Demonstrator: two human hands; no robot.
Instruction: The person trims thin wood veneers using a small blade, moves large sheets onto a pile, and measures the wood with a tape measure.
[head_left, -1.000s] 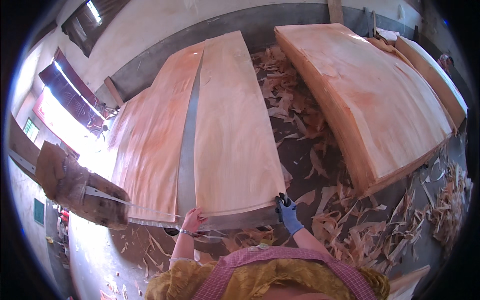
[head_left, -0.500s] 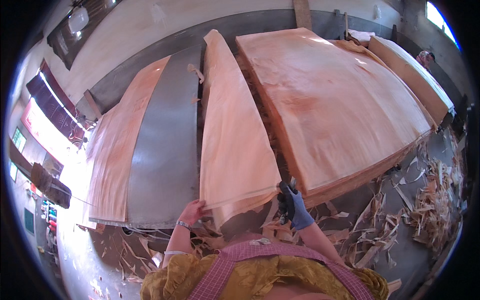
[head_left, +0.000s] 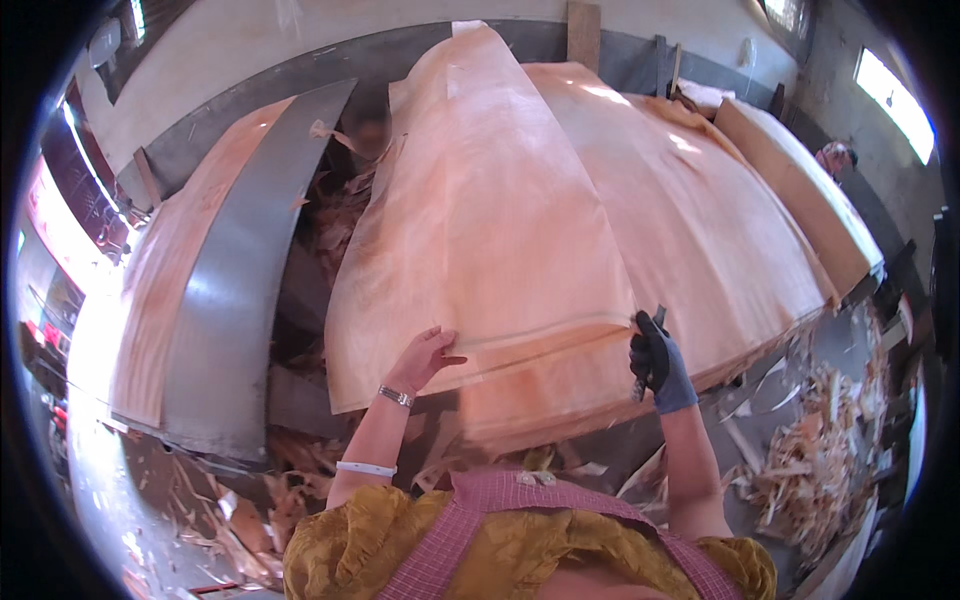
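Note:
A thin pinkish-tan wood veneer sheet (head_left: 500, 220) stretches away from me, its far end raised and its near left corner hanging down. My bare left hand (head_left: 425, 358) pinches the sheet's near edge between thumb and fingers. At the near right corner, my right hand (head_left: 655, 362), in a black and grey-blue glove, is closed on the veneer and on a slim grey hand tool (head_left: 638, 388) whose exact kind I cannot make out. Beneath and to the right of the sheet is a wide veneer stack (head_left: 700, 230), partly covered by it.
On the left, a grey metal-topped table (head_left: 225, 270) bears a veneer strip (head_left: 185, 250). Between table and stack runs a gap with scraps. Torn veneer scraps (head_left: 810, 440) heap on the floor at right. Another stack (head_left: 790, 180) stands far right, near a person (head_left: 836, 157).
Both hands have moved the veneer sheet rightward and raised it; it now overlaps the large stack. The view has shifted, and a wider gap shows beside the metal-topped table.

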